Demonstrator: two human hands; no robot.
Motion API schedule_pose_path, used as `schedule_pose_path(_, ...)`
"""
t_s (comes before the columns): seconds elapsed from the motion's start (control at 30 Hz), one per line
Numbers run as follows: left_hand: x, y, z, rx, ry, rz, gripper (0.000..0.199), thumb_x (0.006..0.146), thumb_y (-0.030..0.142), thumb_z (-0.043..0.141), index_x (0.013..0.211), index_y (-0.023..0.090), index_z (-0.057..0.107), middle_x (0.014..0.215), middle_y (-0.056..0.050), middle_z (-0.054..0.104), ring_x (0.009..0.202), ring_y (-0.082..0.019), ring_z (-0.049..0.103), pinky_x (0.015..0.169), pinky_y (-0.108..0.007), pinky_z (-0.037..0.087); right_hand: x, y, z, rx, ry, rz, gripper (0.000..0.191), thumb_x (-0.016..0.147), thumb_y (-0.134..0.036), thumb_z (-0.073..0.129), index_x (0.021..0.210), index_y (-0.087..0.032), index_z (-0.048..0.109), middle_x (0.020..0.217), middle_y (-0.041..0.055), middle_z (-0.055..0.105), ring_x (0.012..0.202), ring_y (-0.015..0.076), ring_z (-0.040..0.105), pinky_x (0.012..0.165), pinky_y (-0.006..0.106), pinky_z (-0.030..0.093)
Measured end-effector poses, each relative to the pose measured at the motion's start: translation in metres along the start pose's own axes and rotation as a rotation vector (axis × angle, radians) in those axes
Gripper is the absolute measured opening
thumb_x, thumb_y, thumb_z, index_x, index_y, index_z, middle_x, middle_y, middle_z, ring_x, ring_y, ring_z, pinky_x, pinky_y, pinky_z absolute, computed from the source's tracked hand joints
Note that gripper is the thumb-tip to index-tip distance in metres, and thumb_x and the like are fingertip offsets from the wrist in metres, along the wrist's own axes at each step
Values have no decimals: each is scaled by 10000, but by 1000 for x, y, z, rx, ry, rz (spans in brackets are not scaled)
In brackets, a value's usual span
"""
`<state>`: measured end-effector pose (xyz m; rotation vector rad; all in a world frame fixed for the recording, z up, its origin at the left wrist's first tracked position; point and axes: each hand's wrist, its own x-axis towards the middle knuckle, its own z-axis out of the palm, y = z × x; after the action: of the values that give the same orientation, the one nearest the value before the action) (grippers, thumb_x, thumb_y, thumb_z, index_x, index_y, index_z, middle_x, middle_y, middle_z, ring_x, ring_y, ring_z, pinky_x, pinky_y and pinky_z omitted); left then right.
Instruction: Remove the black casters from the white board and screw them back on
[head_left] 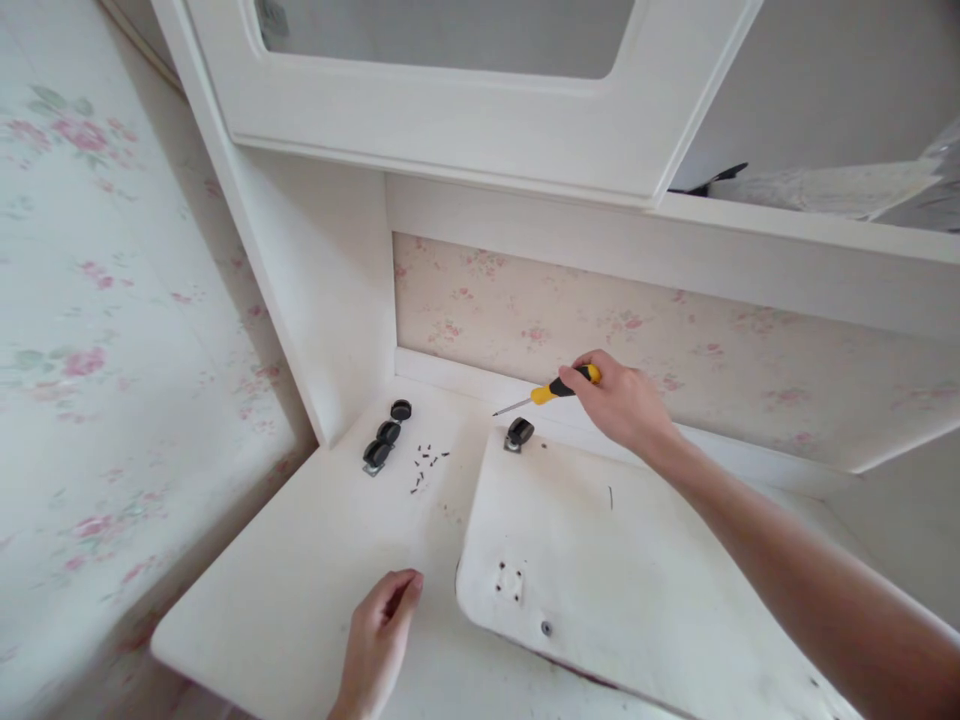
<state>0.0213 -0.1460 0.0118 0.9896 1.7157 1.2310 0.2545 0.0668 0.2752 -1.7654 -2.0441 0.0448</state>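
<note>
A yellow and black screwdriver [556, 388] is held by its handle in my right hand [616, 400], its tip pointing left in the air. Below the tip, a black caster [519, 433] stands at the back left corner of a white board [637, 560]. My left hand [381, 625] hovers over the white desk top [285, 600], left of the board. Its fingers are curled together; what they hold, if anything, is hidden. Several small dark screws [424, 465] lie scattered on the desk, beside a row of black casters [388, 433].
A white cabinet with a glass-panelled door [450, 120] hangs above the desk. To the left is a floral-papered wall [112, 400]. Four-hole mounting marks [509, 582] and a round metal fitting [547, 628] show at the board's front left. Plastic wrapping [847, 190] sits on the upper shelf.
</note>
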Motion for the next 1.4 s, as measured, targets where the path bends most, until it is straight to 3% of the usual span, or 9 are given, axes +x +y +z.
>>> schedule_pose_path(0.17,1,-1,-3,6,-1,24,407,851,548,560,987,192,701,833,-30,692,814,-213,608,693,-269,458,19,-14,5,-241,-51,-53,397,870,-538,367,998,-254,612,831,110,682,751,303,625,595,342,363)
schedule_pose_path(0.37,0,1,-2,32,-29,69,377,865,521,550,960,195,713,766,-18,672,722,-188,584,642,-254,440,24,-7,6,-356,-111,-18,395,862,-504,365,1002,-247,630,858,135,687,792,335,645,606,360,390)
schedule_pose_path(0.57,0,1,-1,34,-41,76,362,863,515,556,942,198,711,739,-10,651,678,-174,562,616,-246,430,29,-7,-6,-363,-84,-16,417,871,-520,376,1041,-234,627,899,142,694,805,326,647,631,366,414)
schedule_pose_path(0.73,1,-1,0,47,-32,86,354,869,507,552,940,199,711,728,-9,650,661,-168,556,605,-243,424,37,-23,-11,-344,-93,-68,408,872,-496,376,1041,-230,635,897,134,696,816,307,643,629,348,414)
schedule_pose_path(1.03,1,1,0,51,-27,93,358,873,499,545,947,193,714,742,-22,665,676,-182,579,612,-249,435,47,-50,7,-423,-209,-251,407,857,-448,402,1080,-218,651,989,158,704,894,336,650,666,383,460)
schedule_pose_path(1.4,1,-1,1,53,-42,100,346,870,490,557,936,191,718,768,-30,681,718,-189,604,620,-247,446,42,-61,16,-458,-274,-276,455,893,-469,408,1172,-187,630,1114,199,669,1025,348,624,792,419,468)
